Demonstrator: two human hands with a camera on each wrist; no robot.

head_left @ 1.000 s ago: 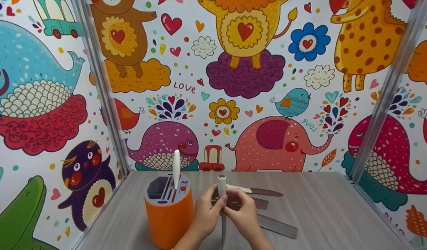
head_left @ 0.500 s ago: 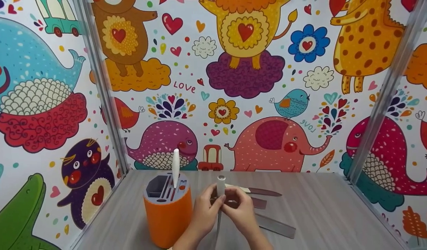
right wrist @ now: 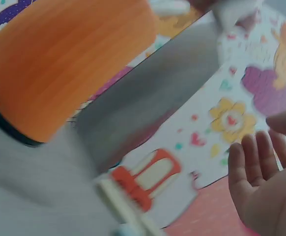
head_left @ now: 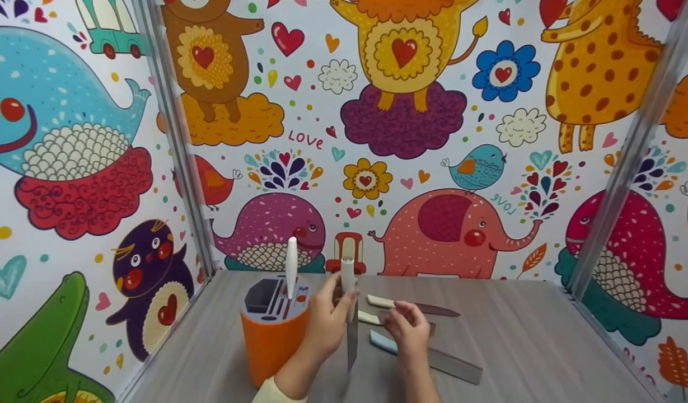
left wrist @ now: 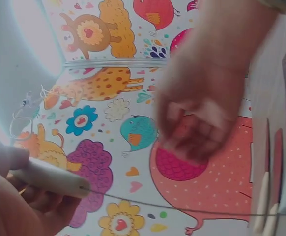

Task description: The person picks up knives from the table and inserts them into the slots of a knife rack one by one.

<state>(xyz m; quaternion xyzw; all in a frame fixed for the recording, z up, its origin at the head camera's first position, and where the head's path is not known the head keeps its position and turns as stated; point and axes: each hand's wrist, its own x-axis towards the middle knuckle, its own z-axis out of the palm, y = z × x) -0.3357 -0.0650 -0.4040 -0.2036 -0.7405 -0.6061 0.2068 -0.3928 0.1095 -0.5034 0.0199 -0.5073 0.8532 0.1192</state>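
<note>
Cleaver [head_left: 352, 338] hangs blade-down just right of the orange block [head_left: 274, 350], handle [head_left: 348, 273] clasped by the left grip [head_left: 328, 313] — right grip [head_left: 409, 327] empty, loosely curled, farther right — seemingly being aligned, next likely needing a lift above the block.

A cartoon-printed wall [head_left: 367, 178] stood beyond the left hand [head_left: 326, 317]; a grey wood-grained table [head_left: 525, 330] lay below that hand.

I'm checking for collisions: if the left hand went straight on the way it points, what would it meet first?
The left hand, gripping a knife, would likely meet the patterned wall first; the loose knives lie lower, on the table, though depth is hard to judge.
</note>
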